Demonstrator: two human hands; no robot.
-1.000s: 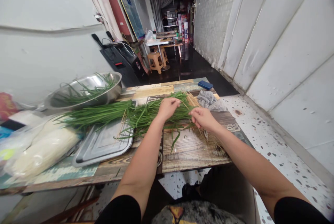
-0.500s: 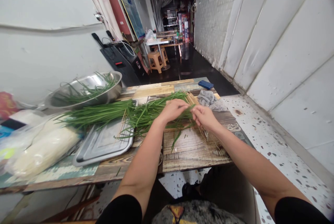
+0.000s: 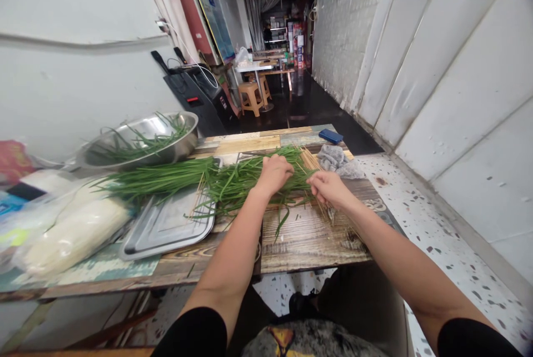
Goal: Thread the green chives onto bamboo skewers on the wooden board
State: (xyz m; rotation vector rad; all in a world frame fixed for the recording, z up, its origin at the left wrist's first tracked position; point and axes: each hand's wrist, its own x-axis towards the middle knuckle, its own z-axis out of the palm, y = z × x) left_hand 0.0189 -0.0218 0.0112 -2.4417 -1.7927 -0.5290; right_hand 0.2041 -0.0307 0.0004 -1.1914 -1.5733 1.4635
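My left hand (image 3: 273,175) is over a loose heap of long green chives (image 3: 233,184), palm down. Its fingers are loosely bent and apart, with the thumb side partly hidden; I see nothing held in them. My right hand (image 3: 327,186) is closed in a pinch at the right end of the heap. Whatever is between its fingertips is too small to make out. Thin bamboo skewers (image 3: 308,158) lie beneath and beside that hand. A neater bundle of chives (image 3: 166,177) rests across a metal tray (image 3: 160,230), with a few more skewers (image 3: 199,193) at the tray's right side.
Behind the bundle stands a steel bowl (image 3: 189,136) with more chives. A plastic bag with pale contents (image 3: 77,235) is at the left. Near the far right corner of the wooden table (image 3: 316,249) are a grey cloth (image 3: 332,157) and a blue box (image 3: 331,135).
My left hand has drawn back left from my right hand, opening a gap between them. The right hand stays nearly in place, still pinched.
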